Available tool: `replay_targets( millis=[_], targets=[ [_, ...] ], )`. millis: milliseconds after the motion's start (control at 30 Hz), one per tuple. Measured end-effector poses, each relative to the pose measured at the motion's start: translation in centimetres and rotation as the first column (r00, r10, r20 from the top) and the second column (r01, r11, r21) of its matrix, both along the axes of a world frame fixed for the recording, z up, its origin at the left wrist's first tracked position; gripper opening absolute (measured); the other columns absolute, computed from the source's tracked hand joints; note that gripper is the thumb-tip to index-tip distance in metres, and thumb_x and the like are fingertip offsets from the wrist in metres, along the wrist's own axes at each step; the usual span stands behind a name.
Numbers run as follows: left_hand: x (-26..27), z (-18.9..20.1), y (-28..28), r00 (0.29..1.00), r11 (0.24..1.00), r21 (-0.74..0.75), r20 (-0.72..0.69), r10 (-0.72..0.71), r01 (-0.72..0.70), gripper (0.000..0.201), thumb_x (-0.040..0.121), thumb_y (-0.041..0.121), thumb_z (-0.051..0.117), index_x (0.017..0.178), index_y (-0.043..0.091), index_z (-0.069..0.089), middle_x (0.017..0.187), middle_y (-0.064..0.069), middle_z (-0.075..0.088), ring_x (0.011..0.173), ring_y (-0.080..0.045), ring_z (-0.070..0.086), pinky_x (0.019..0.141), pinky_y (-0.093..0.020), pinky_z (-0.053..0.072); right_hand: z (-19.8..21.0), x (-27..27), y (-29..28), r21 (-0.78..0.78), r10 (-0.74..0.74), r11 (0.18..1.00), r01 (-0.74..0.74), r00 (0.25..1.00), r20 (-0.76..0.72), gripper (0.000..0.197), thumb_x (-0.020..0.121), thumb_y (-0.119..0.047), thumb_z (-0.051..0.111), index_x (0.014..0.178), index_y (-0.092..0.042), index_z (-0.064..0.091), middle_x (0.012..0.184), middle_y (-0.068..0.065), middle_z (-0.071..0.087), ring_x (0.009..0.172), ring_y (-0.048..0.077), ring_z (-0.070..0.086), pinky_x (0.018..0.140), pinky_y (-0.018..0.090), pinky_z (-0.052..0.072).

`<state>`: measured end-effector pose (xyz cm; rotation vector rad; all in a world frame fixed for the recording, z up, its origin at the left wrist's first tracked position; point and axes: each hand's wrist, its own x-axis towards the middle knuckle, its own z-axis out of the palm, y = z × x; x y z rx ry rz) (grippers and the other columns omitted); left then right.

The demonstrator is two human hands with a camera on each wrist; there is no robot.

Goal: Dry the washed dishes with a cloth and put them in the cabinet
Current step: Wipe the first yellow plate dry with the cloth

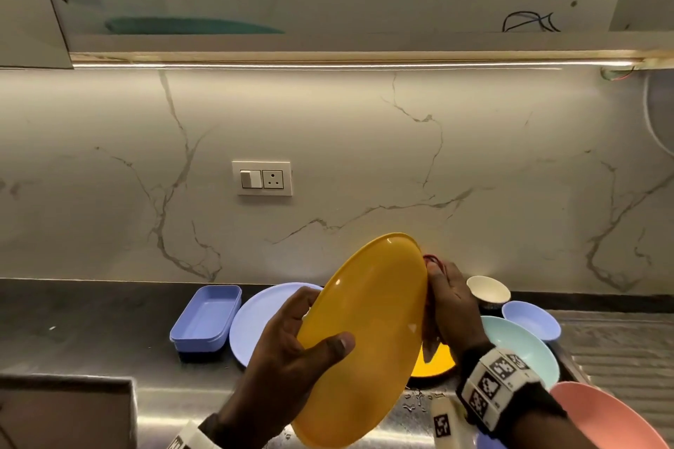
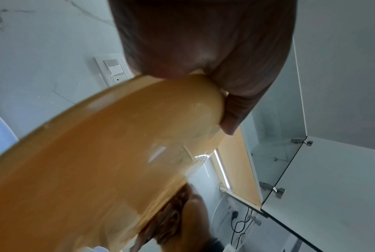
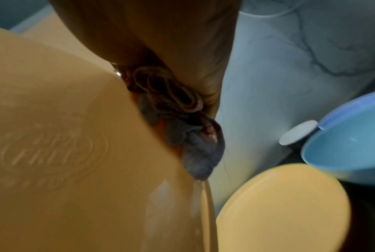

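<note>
Plate [image 1: 364, 339] held on edge above the bench, cloth [image 3: 182, 122] behind it.
Left hand [image 1: 291, 350] grips the near rim — right hand [image 1: 452, 306] bunches the cloth against the far face.

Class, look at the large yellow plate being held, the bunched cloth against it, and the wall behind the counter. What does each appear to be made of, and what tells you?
Large yellow plate: probably plastic, glossy; soft highlights and a moulded stamp on its back.
Bunched cloth: soft woven fabric, matt, crumpled in folds.
Wall: marble or marble-look slab, smooth, with grey veins.
</note>
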<state>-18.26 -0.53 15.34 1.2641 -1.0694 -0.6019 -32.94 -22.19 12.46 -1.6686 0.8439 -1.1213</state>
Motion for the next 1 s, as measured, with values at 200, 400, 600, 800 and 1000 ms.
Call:
replay_targets(
  millis=[200,400,600,800,1000],
  targets=[
    [-0.8,0.3,0.5,0.994,0.997,-0.059,-0.093,-0.053,0.048,0.041,0.062,0.037,0.083,0.100,0.033,0.070,0.105,-0.011,0.073,0.094,-0.036,0.070,0.084,-0.056,0.059,-3.7,-0.2,0.4,0.257,-0.018,0.966,-0.012,0.993,0.115,0.034,0.095,-0.063,0.040,0.110,-0.042,0.062,0.109,-0.002,0.070,0.104,0.023,0.066,0.094,0.058,0.052],
    [-0.2,1.5,0.3,0.975,0.986,-0.161,-0.221,-0.005,-0.032,0.041,0.057,0.033,0.081,0.096,0.029,0.070,0.104,-0.011,0.075,0.091,-0.034,0.073,0.075,-0.048,0.061,-7.1,0.8,2.6,0.574,0.026,0.797,-0.187,0.961,0.277,0.055,0.099,-0.056,0.042,0.117,-0.006,0.056,0.100,0.028,0.066,0.088,0.046,0.065,0.077,0.063,0.054],
    [1.2,0.8,-0.4,0.929,0.972,-0.170,-0.360,0.091,-0.161,0.040,0.073,0.006,0.078,0.106,0.023,0.065,0.105,-0.011,0.076,0.094,-0.038,0.071,0.075,-0.051,0.060,-7.8,1.2,4.4,0.623,0.026,0.756,-0.200,0.961,0.277,0.042,0.103,-0.047,0.039,0.119,-0.015,0.061,0.109,0.017,0.073,0.097,0.040,0.070,0.088,0.061,0.054],
    [1.7,0.1,-1.5,0.897,0.961,-0.185,-0.429,0.110,-0.207,0.044,0.081,0.013,0.074,0.120,0.030,0.061,0.114,-0.004,0.074,0.101,-0.033,0.071,0.086,-0.060,0.055,-7.1,1.7,8.1,0.721,0.161,0.623,-0.303,0.952,0.261,0.049,0.101,-0.041,0.046,0.114,0.006,0.055,0.084,0.033,0.062,0.061,0.038,0.062,0.058,0.042,0.052],
    [2.7,0.1,-2.3,0.905,0.965,-0.182,-0.414,0.101,-0.190,0.043,0.089,0.021,0.060,0.130,0.034,0.055,0.123,0.000,0.071,0.109,-0.029,0.069,0.088,-0.058,0.055,-4.9,1.7,10.9,0.566,0.491,0.694,-0.445,0.867,0.079,0.025,0.075,-0.044,0.074,0.095,-0.029,0.074,0.133,-0.003,0.063,0.117,0.011,0.057,0.107,0.036,0.040]
  ],
)
